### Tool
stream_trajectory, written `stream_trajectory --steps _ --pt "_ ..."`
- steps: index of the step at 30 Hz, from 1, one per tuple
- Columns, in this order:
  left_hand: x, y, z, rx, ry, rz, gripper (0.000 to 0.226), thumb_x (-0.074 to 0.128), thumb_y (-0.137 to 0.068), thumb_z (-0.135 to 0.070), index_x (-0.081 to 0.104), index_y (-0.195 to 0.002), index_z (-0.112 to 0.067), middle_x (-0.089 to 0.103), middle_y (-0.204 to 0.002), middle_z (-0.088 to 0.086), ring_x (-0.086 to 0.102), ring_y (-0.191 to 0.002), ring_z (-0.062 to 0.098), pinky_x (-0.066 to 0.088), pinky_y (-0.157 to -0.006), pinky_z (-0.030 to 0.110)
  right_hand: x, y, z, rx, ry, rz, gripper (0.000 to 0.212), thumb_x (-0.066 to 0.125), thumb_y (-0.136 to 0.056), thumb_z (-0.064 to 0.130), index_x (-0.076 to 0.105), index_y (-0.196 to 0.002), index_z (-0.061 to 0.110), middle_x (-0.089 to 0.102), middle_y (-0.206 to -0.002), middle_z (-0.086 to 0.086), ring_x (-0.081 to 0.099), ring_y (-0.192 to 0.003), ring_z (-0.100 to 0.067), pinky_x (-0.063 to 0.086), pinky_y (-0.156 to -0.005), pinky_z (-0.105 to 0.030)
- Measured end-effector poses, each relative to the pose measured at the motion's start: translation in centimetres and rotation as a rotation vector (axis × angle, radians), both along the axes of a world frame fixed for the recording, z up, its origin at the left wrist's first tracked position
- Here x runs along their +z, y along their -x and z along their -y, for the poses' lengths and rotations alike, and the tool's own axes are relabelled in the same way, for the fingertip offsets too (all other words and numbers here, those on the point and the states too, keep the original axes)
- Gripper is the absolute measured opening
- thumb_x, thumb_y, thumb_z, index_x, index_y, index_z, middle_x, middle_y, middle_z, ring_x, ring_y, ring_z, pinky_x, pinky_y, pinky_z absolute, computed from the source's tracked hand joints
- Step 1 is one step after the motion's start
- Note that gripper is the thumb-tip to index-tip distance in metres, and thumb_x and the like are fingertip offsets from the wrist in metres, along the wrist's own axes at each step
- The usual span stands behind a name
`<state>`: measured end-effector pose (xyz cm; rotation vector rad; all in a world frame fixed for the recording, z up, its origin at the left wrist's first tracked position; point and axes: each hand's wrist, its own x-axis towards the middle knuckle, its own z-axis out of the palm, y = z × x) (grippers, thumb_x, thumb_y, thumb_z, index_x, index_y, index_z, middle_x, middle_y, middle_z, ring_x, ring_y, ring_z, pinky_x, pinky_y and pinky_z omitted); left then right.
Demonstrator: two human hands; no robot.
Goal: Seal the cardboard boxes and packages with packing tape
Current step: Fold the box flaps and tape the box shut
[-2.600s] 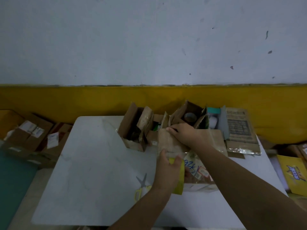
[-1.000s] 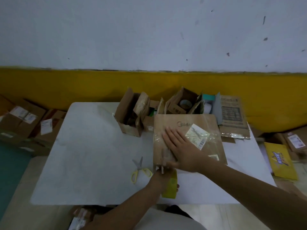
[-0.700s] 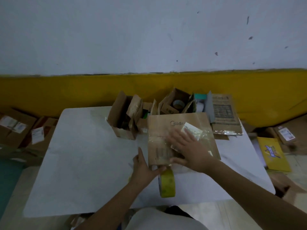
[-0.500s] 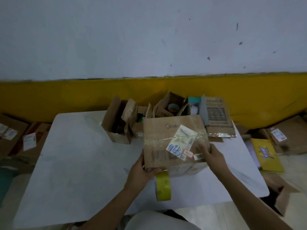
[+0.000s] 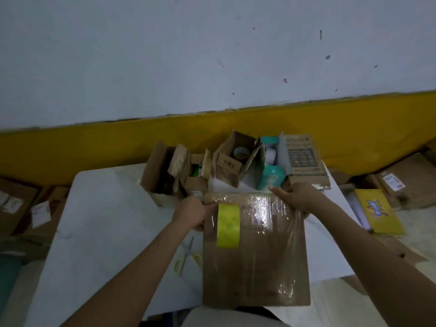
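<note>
Cardboard box [image 5: 256,256] is overhanging the near edge of the tabletop [image 5: 106,220], the left hand [image 5: 192,214] clamping its far-left corner with the yellow tape roll [image 5: 228,225], the right hand [image 5: 298,197] gripping the far-right corner. Seemingly pinned loosely, the roll could be sliding off. Since half a second ago, the box is showing a different, label-free face.

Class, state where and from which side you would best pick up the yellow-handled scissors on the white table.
Likely by the handle loops, from the near side: the yellow-handled scissors lie flat on the white table, loops toward the person, blades pointing away.
</note>
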<state>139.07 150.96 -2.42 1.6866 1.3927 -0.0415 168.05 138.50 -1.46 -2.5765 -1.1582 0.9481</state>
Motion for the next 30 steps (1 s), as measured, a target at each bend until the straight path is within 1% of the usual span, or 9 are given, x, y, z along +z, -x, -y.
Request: stream_trajectory --steps 5,8,11,15,19,22,24,27,30 --pt "-1.4 -2.6 0.0 0.048 0.150 -0.006 0.039 0.065 -0.092 -0.043 0.066 -0.104 -0.006 0.069 -0.087 0.012 0.070 -0.072 0.027 0.057 -0.051 0.032 -3.6 -0.3 -1.8 0.001 0.019 0.345 0.076 0.035 -0.088 0.077 0.057 -0.124 0.013 0.067 -0.110 -0.009 0.065 -0.098 -0.024 0.050 -0.079 -0.035" --pt "-2.6 -4.3 1.2 0.059 -0.040 -0.054 0.028 0.057 -0.096 -0.024 0.064 -0.111 -0.001 0.066 -0.111 0.019 0.064 -0.099 0.033 0.057 -0.081 0.040 -5.4 1.2 -2.8 0.168 0.089 0.380 0.058 0.035 -0.092 0.070 0.060 -0.104 0.019 0.065 -0.098 -0.005 0.061 -0.086 -0.020 0.051 -0.078 -0.035" --pt "-3.0 -5.3 2.9 0.111 -0.150 -0.001 0.032 0.062 -0.091 -0.018 0.055 -0.118 -0.001 0.059 -0.119 0.018 0.059 -0.110 0.032 0.051 -0.094 0.041 -5.9 3.6 -4.0 0.406 0.030 0.215 0.039 0.039 -0.095 0.057 0.060 -0.106 0.026 0.064 -0.105 -0.005 0.061 -0.093 -0.025 0.052 -0.085 -0.042" --pt "-2.5 -5.9 3.9 0.207 -0.186 0.182 0.019 0.059 -0.091 -0.014 0.062 -0.110 -0.011 0.063 -0.108 0.009 0.061 -0.102 0.027 0.048 -0.078 0.032 -5.9 5.1 -5.9 0.362 -0.147 -0.107 0.036 0.037 -0.106 0.032 0.059 -0.131 0.019 0.063 -0.127 -0.010 0.060 -0.112 -0.029 0.042 -0.089 -0.029" --pt "-1.9 -6.2 4.1 0.306 0.145 0.471 0.035 0.048 -0.100 -0.024 0.064 -0.120 0.000 0.065 -0.120 0.022 0.061 -0.114 0.038 0.050 -0.099 0.047 -6.9 5.4 -7.8 0.300 -0.110 -0.222 0.037 0.037 -0.105 0.036 0.063 -0.126 0.019 0.064 -0.127 -0.009 0.060 -0.113 -0.027 0.042 -0.094 -0.028" --pt "-1.9 -6.0 4.5 0.384 0.271 0.560 0.044 0.051 -0.100 -0.044 0.060 -0.129 -0.012 0.069 -0.115 0.003 0.066 -0.107 0.019 0.051 -0.099 0.038 -7.4 4.7 -8.7 0.123 -0.183 -0.365 0.049 0.027 -0.106 0.043 0.065 -0.114 0.014 0.063 -0.125 -0.015 0.057 -0.116 -0.030 0.041 -0.105 -0.036" --pt "-2.3 -5.7 5.1 0.320 0.249 0.500 0.054 0.052 -0.099 -0.046 0.053 -0.140 -0.012 0.066 -0.125 0.003 0.065 -0.112 0.017 0.049 -0.103 0.037 -7.7 4.6 -8.4 0.164 -0.225 -0.300 0.061 0.020 -0.104 0.052 0.068 -0.112 0.016 0.062 -0.114 -0.006 0.056 -0.107 -0.024 0.039 -0.100 -0.031" --pt "-1.8 -5.5 6.3 0.315 0.208 0.430 0.057 0.050 -0.099 -0.049 0.053 -0.141 -0.010 0.062 -0.132 0.007 0.060 -0.118 0.021 0.046 -0.106 0.036 -8.5 4.9 -7.3 0.442 -0.245 0.108 0.052 0.026 -0.105 0.046 0.069 -0.111 0.018 0.067 -0.107 -0.010 0.062 -0.099 -0.027 0.042 -0.086 -0.032" --pt "-0.4 -4.9 8.1 0.264 0.119 0.325 0.038 0.050 -0.099 -0.050 0.069 -0.098 -0.017 0.069 -0.091 0.002 0.065 -0.088 0.018 0.051 -0.080 0.031 -8.8 5.8 -7.7 0.548 -0.146 0.365 0.034 0.035 -0.103 0.033 0.061 -0.120 0.020 0.068 -0.105 -0.008 0.065 -0.094 -0.030 0.050 -0.079 -0.038"
